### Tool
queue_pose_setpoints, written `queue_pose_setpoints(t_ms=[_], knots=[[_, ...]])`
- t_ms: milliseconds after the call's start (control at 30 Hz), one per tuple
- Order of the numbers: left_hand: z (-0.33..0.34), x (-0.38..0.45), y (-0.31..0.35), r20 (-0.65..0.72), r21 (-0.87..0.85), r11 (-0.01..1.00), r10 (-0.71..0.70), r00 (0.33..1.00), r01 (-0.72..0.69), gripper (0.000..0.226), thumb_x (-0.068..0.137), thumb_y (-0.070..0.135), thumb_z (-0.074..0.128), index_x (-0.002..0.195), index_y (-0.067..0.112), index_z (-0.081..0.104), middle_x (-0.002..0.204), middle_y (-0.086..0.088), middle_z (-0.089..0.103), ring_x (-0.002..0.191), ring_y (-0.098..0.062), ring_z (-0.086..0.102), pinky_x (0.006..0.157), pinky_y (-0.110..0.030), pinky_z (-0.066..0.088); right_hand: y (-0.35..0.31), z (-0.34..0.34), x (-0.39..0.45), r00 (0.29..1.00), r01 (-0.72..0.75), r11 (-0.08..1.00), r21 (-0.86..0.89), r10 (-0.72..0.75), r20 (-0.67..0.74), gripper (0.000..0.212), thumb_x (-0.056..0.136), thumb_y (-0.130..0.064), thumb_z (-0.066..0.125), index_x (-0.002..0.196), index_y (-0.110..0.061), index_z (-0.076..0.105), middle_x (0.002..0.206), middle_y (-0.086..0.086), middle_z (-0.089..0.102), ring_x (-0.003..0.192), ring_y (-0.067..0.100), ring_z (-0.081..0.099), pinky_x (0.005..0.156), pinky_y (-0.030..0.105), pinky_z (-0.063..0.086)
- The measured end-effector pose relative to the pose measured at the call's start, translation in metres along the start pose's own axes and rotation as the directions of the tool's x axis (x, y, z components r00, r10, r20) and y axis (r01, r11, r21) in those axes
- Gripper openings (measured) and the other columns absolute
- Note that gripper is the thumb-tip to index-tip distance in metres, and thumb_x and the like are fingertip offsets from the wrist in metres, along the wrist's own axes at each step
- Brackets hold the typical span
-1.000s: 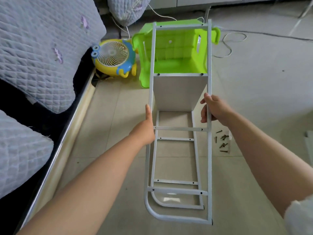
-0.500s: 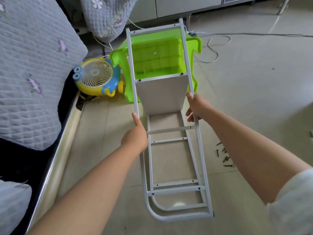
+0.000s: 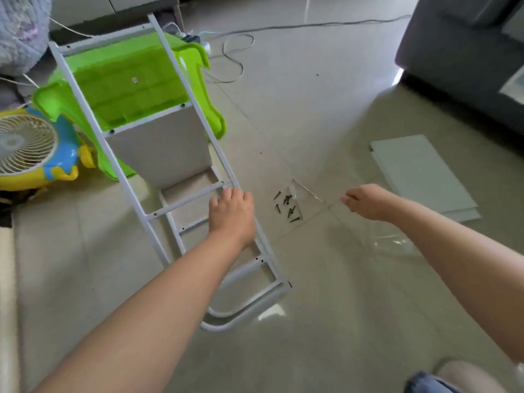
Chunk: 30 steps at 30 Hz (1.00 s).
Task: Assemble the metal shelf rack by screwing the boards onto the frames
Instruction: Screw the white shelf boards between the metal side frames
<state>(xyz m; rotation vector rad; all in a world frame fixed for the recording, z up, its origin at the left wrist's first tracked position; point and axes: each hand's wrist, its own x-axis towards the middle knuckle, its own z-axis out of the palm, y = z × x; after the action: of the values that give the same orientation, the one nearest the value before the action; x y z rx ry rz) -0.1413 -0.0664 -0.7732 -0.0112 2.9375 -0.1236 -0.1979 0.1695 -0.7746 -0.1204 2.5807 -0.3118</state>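
The left hand [image 3: 232, 212] gripped the right rail of the white metal rack [image 3: 136, 194], which leaned over the tiled floor [image 3: 312, 321] with one board [image 3: 160, 156] fixed in it. Right of the rack lay the screws [image 3: 287, 207]. Beyond them the right hand [image 3: 368, 202] hovered, fingers loosely curled, holding nothing, near the spare boards [image 3: 419, 174].

Screws [image 3: 287, 205] on floor [image 3: 312, 109] between rack [image 3: 158, 154] at left and boards [image 3: 422, 177] at right, stool [image 3: 127, 80] behind rack
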Motion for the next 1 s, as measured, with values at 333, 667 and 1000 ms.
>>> queue_pose_setpoints(t_ms=[333,667,1000], knots=[[0.021,0.025,0.161,0.266,-0.085,0.993,0.098,0.959,-0.078,0.037,0.091,0.015,0.039,0.127,0.008,0.047,0.132,-0.012,0.044,0.126,-0.028,0.038,0.098,-0.036,0.038,0.215,0.009,0.007,0.896,-0.352,0.923,0.159,0.381,-0.228,0.025,0.092,-0.018,0.05,0.104,0.0,0.062,0.11,0.017,0.063,0.105,0.032,0.054,0.076,0.03,0.039],[0.078,0.064,0.278,0.34,-0.195,0.977,0.152,0.928,-0.088,0.041,0.096,0.026,0.036,0.134,0.01,0.036,0.139,-0.009,0.037,0.129,-0.026,0.034,0.097,-0.036,0.036,0.346,0.021,0.088,0.851,-0.429,0.857,0.284,0.49,-0.192,0.064,0.087,-0.04,0.057,0.13,0.005,0.039,0.133,0.027,0.044,0.122,0.04,0.044,0.098,0.039,0.038],[0.102,0.077,0.331,0.341,-0.165,0.921,0.388,0.856,-0.352,0.062,0.097,0.041,0.034,0.149,0.023,0.004,0.157,0.001,0.005,0.145,-0.017,0.002,0.115,-0.031,0.011,0.381,0.031,0.135,0.841,-0.417,0.817,0.398,0.513,-0.173,0.08,0.077,-0.057,0.062,0.128,0.002,0.044,0.132,0.022,0.044,0.12,0.038,0.046,0.097,0.041,0.04]])
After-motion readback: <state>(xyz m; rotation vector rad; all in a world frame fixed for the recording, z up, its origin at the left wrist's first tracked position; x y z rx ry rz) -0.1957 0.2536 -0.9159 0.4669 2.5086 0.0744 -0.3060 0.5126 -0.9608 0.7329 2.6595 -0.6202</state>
